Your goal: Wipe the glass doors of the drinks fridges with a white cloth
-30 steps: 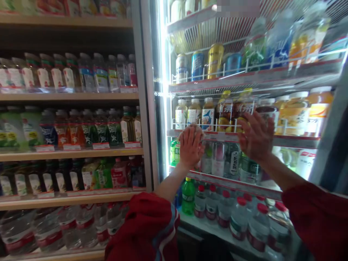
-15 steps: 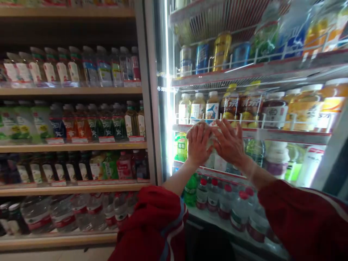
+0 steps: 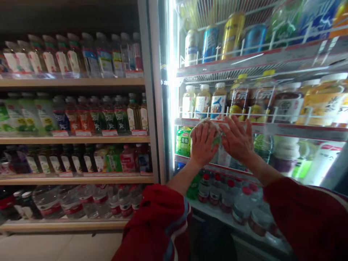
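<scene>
Bright light fills a drinks cooler (image 3: 261,56) behind what appears to be a glass door (image 3: 269,128). Fingers of the left hand (image 3: 203,145) lie over a bunched cloth (image 3: 205,125), holding it against that door; just right of the cloth, the right hand (image 3: 238,141) splays its fingers, gripping nothing. Wiping seems in hand; the next move would call for flat, even pressure. Just left of the cloth, a green drink (image 3: 183,141) reads 青梅; above and right of it, yellow-capped bottles (image 3: 239,96) show 茶.
</scene>
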The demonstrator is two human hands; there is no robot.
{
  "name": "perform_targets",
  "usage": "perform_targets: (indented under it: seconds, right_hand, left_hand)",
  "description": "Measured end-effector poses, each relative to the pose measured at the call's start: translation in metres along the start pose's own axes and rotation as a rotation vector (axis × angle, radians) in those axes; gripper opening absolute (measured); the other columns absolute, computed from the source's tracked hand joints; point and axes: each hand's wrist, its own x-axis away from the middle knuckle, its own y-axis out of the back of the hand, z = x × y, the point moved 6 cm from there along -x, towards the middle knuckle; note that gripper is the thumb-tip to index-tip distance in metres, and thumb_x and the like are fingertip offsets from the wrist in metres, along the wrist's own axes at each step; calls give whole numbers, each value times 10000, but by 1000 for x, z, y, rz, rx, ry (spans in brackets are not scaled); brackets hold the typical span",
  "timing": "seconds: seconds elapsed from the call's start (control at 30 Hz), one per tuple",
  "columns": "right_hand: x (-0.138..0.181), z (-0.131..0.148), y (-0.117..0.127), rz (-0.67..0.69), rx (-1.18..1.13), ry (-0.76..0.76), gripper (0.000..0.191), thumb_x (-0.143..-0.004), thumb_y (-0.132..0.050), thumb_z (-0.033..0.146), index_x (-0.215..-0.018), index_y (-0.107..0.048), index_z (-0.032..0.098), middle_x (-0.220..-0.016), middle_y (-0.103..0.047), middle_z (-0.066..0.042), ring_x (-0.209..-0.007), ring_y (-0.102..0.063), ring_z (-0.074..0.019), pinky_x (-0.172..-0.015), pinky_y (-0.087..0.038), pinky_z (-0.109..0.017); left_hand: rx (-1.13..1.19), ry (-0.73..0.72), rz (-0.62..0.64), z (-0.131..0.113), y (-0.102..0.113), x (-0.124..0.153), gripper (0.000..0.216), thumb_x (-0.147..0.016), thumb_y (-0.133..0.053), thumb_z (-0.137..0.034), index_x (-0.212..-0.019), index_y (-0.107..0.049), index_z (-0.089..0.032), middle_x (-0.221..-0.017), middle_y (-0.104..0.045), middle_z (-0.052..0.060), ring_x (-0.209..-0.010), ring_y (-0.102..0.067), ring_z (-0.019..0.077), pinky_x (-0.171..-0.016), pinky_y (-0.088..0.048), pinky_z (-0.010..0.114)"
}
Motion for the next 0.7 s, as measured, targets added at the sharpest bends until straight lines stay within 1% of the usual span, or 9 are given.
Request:
perform_targets:
  seconds: [0.07,0.1,0.23,0.3,0.37,0.47,0.53,0.63,0.7]
  right_hand:
    - [1,0,0,2,7,-3,432,-879,-439,284,-1308,-454,235,-1423,-437,-80,-1355,-326,-251,-1108,-158,-538]
    - [1,-1,1,2,10,-4,427,-881,-434,283,-1305,-456,241,-1424,-436,-78,-1355,-327,-248,-1111,-156,-531]
    - [1,0,3,-10,14,12,414,-881,-430,282,-1291,-469,245,-1417,-444,-82,-1350,-338,-245,-1115,-166,-518]
    - [1,1,4,-23,4,19,423,-875,-440,279,-1295,-465,233,-1416,-446,-87,-1348,-342,-248,-1111,-174,-527]
    - [1,1,4,-36,-15,16,434,-871,-447,268,-1303,-460,231,-1414,-447,-88,-1347,-343,-248,-1113,-170,-527]
    - [1,0,3,-35,-22,1,434,-871,-448,265,-1304,-463,244,-1406,-459,-82,-1344,-348,-246,-1114,-164,-521]
    - [1,-1,2,-16,-17,-11,431,-872,-444,274,-1301,-465,241,-1407,-458,-78,-1344,-346,-250,-1110,-168,-527]
    - [1,-2,0,11,-4,-25,414,-874,-433,291,-1282,-480,234,-1410,-454,-75,-1344,-346,-252,-1106,-175,-525]
    - [2,-3,0,30,18,-35,400,-879,-419,299,-1270,-486,252,-1416,-448,-62,-1345,-344,-240,-1112,-172,-507]
  left_hand:
    - [13,-38,18,1,0,4,559,-910,-367,-422,-1402,-306,-162,-1506,-270,116,-1421,-112,269,-1137,-178,499]
    - [17,-24,16,6,1,6,557,-910,-370,-416,-1403,-303,-166,-1504,-274,116,-1422,-111,268,-1135,-184,501]
    - [10,141,-38,34,6,5,586,-921,-353,-425,-1431,-234,-161,-1517,-233,133,-1422,-103,273,-1124,-199,520]
    - [20,176,-50,36,7,3,602,-922,-341,-441,-1433,-226,-146,-1525,-205,143,-1422,-94,286,-1128,-182,525]
    - [35,136,-42,27,6,4,599,-919,-345,-441,-1422,-253,-129,-1527,-199,145,-1422,-78,298,-1137,-161,517]
    - [37,2,4,6,3,9,578,-911,-352,-425,-1404,-287,-130,-1520,-222,138,-1422,-75,296,-1144,-150,507]
    - [33,-70,44,-1,1,16,576,-905,-356,-421,-1405,-285,-142,-1512,-244,137,-1423,-77,287,-1139,-162,508]
    - [37,-129,66,4,4,24,574,-902,-367,-399,-1412,-274,-154,-1510,-252,134,-1424,-84,275,-1135,-175,502]
    - [31,-95,42,17,8,25,573,-905,-369,-377,-1424,-254,-164,-1524,-220,121,-1424,-90,267,-1134,-183,496]
